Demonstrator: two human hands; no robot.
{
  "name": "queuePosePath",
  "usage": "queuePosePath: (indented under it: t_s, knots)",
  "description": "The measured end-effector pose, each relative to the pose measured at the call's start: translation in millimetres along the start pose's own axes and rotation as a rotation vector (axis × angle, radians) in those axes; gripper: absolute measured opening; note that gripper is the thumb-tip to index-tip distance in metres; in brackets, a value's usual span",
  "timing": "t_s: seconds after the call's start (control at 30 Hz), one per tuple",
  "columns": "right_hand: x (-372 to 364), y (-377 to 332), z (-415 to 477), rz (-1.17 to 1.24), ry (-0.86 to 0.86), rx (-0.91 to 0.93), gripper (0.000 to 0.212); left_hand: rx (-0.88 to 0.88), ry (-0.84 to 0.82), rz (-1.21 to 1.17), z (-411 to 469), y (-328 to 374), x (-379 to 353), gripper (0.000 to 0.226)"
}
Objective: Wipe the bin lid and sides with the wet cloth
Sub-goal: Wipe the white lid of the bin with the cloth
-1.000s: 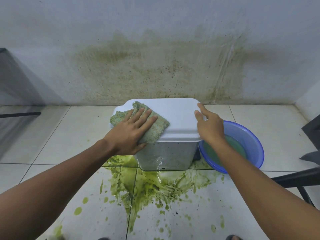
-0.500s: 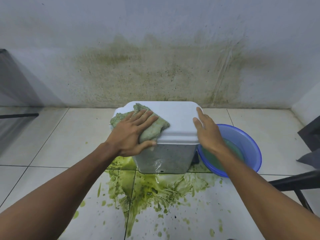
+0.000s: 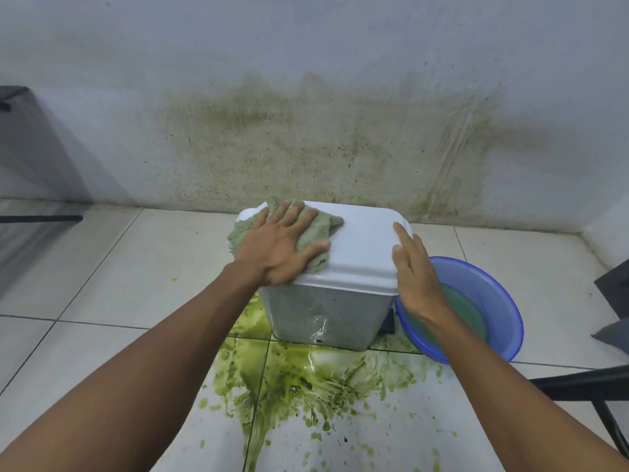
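Mid-frame, the left hand [image 3: 277, 248] presses flat on a green cloth [image 3: 315, 235] atop the white bin lid [image 3: 360, 243]. The right hand [image 3: 413, 270] rests at the lid's right edge, seemingly steadying it. A blue basin [image 3: 490, 294] sits right.

Blue plastic basin [image 3: 492, 296] holding cloudy greenish water [image 3: 466, 313], bright green spill [image 3: 306, 379] splattered over white floor tiles [image 3: 119, 284], pale wall [image 3: 306, 46] behind with a broad greenish-brown stain [image 3: 306, 148], black metal frame [image 3: 585, 386] at right, dark furniture [image 3: 30, 148] at left.
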State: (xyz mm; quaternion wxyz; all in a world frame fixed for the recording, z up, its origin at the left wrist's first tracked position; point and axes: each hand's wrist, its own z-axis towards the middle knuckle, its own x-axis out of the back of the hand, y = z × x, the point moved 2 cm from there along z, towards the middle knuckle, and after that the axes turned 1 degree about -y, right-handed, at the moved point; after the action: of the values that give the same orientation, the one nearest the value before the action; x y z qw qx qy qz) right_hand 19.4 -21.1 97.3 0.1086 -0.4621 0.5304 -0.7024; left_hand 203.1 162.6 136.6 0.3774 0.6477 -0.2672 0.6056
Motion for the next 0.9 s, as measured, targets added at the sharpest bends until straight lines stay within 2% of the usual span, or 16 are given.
queuePosePath:
  t_s: [0.1,0.17,0.27,0.33,0.4,0.7,0.9]
  knots:
    - [-1,-1,-1,0.002,-0.003,-0.001,0.048,0.181,0.003,-0.030,3,-25,4,0.092]
    - [4,-2,-2,-0.061,-0.020,0.002,0.054,0.203,-0.009,-0.033,5,-25,4,0.091]
    - [12,-1,-7,-0.320,-0.041,0.259,0.076,0.115,-0.006,0.003,-3,-18,4,0.095]
    - [10,4,-14,-0.386,-0.067,0.428,0.093,0.023,0.005,0.033,-16,-15,2,0.094]
    - [4,11,-14,-0.426,-0.050,0.492,0.105,-0.035,0.023,0.055,-28,-14,-1,0.093]
    - [8,29,2,-0.543,0.102,0.716,0.088,-0.055,0.063,0.009,-23,-16,-2,0.090]
    - [9,29,7,-0.486,0.083,0.692,0.086,-0.047,0.040,-0.011,-19,-14,6,0.092]
